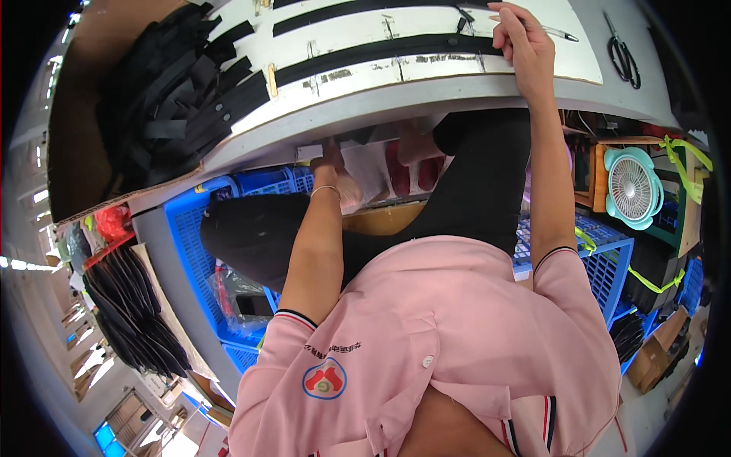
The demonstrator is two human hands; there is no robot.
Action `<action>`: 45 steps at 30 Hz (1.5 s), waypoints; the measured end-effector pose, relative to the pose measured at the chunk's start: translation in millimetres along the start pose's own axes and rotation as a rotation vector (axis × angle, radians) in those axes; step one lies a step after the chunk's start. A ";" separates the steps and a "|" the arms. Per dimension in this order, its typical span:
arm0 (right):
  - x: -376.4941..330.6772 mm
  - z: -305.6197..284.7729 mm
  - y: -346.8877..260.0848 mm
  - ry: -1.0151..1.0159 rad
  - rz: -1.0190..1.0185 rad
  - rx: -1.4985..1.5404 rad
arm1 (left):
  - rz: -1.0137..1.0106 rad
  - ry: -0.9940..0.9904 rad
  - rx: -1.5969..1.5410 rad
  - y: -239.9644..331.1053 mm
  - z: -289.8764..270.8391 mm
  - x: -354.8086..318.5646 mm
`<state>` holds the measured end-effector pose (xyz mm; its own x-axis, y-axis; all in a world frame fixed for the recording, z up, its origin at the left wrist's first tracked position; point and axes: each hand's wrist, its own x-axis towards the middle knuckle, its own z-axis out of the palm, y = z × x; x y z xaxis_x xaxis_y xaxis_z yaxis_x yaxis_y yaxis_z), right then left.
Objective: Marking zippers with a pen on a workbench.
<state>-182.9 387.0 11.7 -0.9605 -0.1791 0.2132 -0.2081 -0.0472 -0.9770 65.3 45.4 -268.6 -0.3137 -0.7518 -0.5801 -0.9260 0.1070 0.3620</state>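
My right hand (525, 42) is over the right part of a white board (563, 65) on the table, its fingers closed on a pen (562, 33). Below its fingertips ends a long black strip (396, 52) lying flat along the board. A second black strip (335, 18) runs behind it, and a small black piece like a zipper pull (461, 23) lies near my fingers. My left hand (329, 158) reaches below the table's front edge, beside a small white piece (309, 152). Its fingers are mostly hidden, so I cannot tell what they hold.
A cardboard box (84, 91) with a heap of black strips (179, 91) stands at the left. Black scissors (623, 61) lie far right. Blue plastic baskets (190, 244) flank my legs, and a turquoise fan (633, 188) is at the right. Clothespin-like wooden pieces (272, 80) sit on the board.
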 end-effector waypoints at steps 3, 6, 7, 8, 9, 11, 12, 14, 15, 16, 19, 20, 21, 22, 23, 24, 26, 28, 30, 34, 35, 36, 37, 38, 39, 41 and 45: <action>-4.7 -17.7 2.5 0.030 0.008 -0.073 | 0.223 0.177 -0.245 22.7 31.5 -11.3; 2.8 11.0 -12.2 -0.061 -0.083 -0.068 | 1.010 0.517 0.503 -9.0 -1.3 55.8; 2.6 22.2 -16.8 -0.094 -0.082 -0.028 | 0.988 0.538 0.447 -20.8 -6.7 64.2; 0.0 10.1 -14.4 -0.066 -0.117 -0.111 | 1.011 0.498 0.374 -10.3 16.0 64.1; -2.7 0.2 -8.4 -0.044 -0.152 -0.190 | 1.027 0.460 0.304 -0.7 36.8 63.7; -2.1 2.3 3.5 -0.079 -0.250 -0.364 | 1.008 0.451 0.185 2.1 42.3 67.0; -3.5 10.7 3.5 -0.124 -0.302 -0.509 | 0.984 0.463 0.131 -1.1 36.4 70.4; -8.2 22.6 -2.1 -0.179 -0.478 -0.795 | 0.939 0.464 0.023 -0.9 35.4 71.2; -7.6 24.2 -1.7 -0.182 -0.640 -0.843 | 0.925 0.455 -0.039 5.0 40.5 68.7; -6.3 25.1 -2.4 -0.229 -0.614 -0.931 | 0.907 0.453 -0.097 7.4 43.7 64.5; 14.9 24.9 0.2 -0.275 -0.554 -1.048 | 0.926 0.377 0.058 22.4 50.6 13.5; 26.6 31.2 1.1 -0.275 -0.529 -1.060 | 0.909 0.278 0.120 23.5 47.3 -5.2; 44.0 43.2 4.4 -0.248 -0.594 -1.050 | 0.952 0.164 0.097 16.5 43.0 -21.0; 61.8 56.2 7.9 -0.218 -0.608 -1.069 | 0.993 0.047 0.071 8.9 39.2 -36.9; 70.0 44.2 16.7 -0.165 -0.586 -1.138 | 0.931 -0.254 0.088 29.4 28.7 -76.5; 69.5 34.6 16.8 -0.141 -0.560 -1.168 | 0.855 -0.542 0.118 59.3 -1.2 -123.7; 70.7 48.8 -3.9 -0.153 -0.409 -1.024 | 0.823 -0.686 -0.104 78.7 -36.4 -172.9; 42.4 56.8 -24.4 -0.205 -0.333 -0.813 | 0.777 -0.828 -0.338 96.8 -66.4 -205.2; 1.0 53.8 -51.3 -0.368 -0.118 -0.519 | 0.702 -0.982 -0.346 119.7 -92.5 -229.1; -57.5 36.1 -77.2 -0.669 0.164 -0.166 | 0.777 -1.010 -0.353 165.9 -122.9 -251.2; -62.8 34.6 -77.4 -0.673 0.207 -0.091 | 0.700 -1.050 -0.393 178.7 -129.6 -257.8; -65.3 33.4 -73.7 -0.625 0.132 -0.059 | 0.699 -1.069 -0.402 187.2 -132.3 -256.8; -64.9 32.3 -73.2 -0.618 0.134 -0.060 | 0.698 -1.083 -0.412 193.5 -137.9 -255.5; -63.1 28.9 -72.6 -0.519 0.153 -0.031 | 0.646 -1.090 -0.411 204.0 -145.5 -259.4; -60.8 25.3 -71.5 -0.421 0.170 -0.001 | 0.621 -1.114 -0.386 210.8 -151.3 -255.9; -48.4 17.3 -67.7 -0.186 0.153 -0.055 | 0.737 -0.990 -0.357 219.6 -166.7 -253.3; -23.1 -0.9 -27.0 0.076 -0.056 -0.473 | 0.883 -0.628 -0.320 228.5 -184.0 -220.2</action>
<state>-155.2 393.3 33.1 -0.9526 -0.1156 0.2815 -0.3041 0.4009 -0.8642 -38.6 115.7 76.1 -0.9653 -0.0258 -0.2598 -0.2597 0.1995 0.9449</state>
